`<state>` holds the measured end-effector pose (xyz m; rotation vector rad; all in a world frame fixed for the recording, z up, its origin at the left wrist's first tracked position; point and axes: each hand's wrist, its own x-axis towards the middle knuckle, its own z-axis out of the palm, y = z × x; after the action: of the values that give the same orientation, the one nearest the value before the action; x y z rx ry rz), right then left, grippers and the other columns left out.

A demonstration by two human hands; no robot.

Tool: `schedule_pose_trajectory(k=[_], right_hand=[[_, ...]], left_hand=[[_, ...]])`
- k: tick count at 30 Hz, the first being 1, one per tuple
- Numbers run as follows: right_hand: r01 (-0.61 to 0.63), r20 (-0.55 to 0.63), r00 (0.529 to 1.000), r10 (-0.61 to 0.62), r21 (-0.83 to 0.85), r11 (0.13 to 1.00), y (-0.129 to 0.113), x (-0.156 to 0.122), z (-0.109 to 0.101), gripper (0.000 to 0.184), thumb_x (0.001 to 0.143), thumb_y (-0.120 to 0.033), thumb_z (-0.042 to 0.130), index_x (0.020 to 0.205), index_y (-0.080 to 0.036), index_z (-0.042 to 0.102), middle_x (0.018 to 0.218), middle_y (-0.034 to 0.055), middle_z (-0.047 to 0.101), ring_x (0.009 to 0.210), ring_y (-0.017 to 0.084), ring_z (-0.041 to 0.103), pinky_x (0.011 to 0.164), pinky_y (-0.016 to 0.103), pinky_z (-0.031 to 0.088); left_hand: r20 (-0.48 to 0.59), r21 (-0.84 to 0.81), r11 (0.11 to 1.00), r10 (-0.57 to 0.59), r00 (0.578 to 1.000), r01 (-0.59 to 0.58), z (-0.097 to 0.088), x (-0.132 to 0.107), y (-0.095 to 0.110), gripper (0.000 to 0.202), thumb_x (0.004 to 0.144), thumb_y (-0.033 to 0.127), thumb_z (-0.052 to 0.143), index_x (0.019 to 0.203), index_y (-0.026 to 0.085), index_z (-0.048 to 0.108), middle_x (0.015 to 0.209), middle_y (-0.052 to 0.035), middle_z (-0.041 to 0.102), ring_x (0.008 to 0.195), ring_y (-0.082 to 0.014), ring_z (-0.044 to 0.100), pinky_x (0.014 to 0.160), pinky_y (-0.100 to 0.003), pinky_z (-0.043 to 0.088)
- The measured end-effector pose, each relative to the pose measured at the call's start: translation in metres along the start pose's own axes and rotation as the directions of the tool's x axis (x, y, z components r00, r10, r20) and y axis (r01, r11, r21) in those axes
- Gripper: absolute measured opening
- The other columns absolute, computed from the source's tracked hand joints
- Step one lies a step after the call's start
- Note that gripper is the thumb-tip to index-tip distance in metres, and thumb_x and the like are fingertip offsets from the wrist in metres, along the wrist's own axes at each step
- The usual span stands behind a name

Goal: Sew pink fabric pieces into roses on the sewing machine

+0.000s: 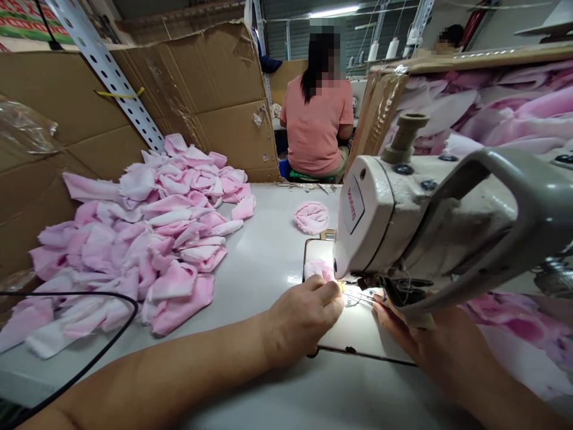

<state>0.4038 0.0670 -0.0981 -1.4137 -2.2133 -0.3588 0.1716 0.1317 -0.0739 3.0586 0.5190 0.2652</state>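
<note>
My left hand rests on the white table by the sewing machine's needle, fingers curled in a pinch close to the lit needle plate. What the fingers pinch is too small to name. My right hand lies under the machine head, fingertips pressed together near the needle and partly hidden by the machine. A small pink fabric piece lies just behind the presser foot. A round pink fabric piece lies further back on the table.
A large pile of pink and white fabric pieces covers the table's left side before cardboard walls. A black cable loops at front left. A person in a pink shirt sits ahead, back turned. Pink floral fabric hangs right.
</note>
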Motion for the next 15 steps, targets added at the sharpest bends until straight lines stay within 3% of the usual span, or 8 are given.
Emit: schedule_pose_trajectory(k=[4,10,15], right_hand=[[0.000,-0.015,1.000,0.000,-0.026,1.000,0.004,-0.005,-0.001,0.020,0.090,-0.026,0.050,0.099,-0.016,0.065,0.087,0.0103,0.067,0.077,0.025,0.063,0.060,0.034,0.044],[0.071,-0.035,0.997,-0.071,-0.002,0.997,0.002,-0.008,-0.001,0.024,0.094,-0.027,0.044,0.104,-0.016,0.062,0.087,0.0086,0.066,0.068,0.020,0.058,0.058,0.031,0.039],[0.115,-0.095,0.989,-0.110,0.056,0.992,-0.008,0.005,-0.008,0.019,0.094,-0.019,0.045,0.085,-0.019,0.062,0.071,0.0013,0.061,0.066,0.016,0.053,0.061,0.027,0.036]], left_hand=[[-0.126,0.031,0.998,-0.051,0.991,0.055,0.007,0.003,-0.002,0.016,0.089,0.009,0.043,0.095,0.016,0.056,0.094,-0.0065,0.058,0.081,-0.0175,0.051,0.074,-0.029,0.047],[-0.287,-0.132,0.987,-0.128,0.949,0.093,0.009,0.004,-0.001,0.015,0.094,0.018,0.046,0.085,0.017,0.058,0.082,-0.0024,0.054,0.077,-0.0138,0.049,0.069,-0.022,0.043],[-0.268,-0.135,0.991,-0.046,0.962,0.010,0.000,0.003,-0.003,0.016,0.094,0.019,0.043,0.085,0.014,0.056,0.087,-0.0044,0.056,0.073,-0.0132,0.050,0.068,-0.022,0.044]])
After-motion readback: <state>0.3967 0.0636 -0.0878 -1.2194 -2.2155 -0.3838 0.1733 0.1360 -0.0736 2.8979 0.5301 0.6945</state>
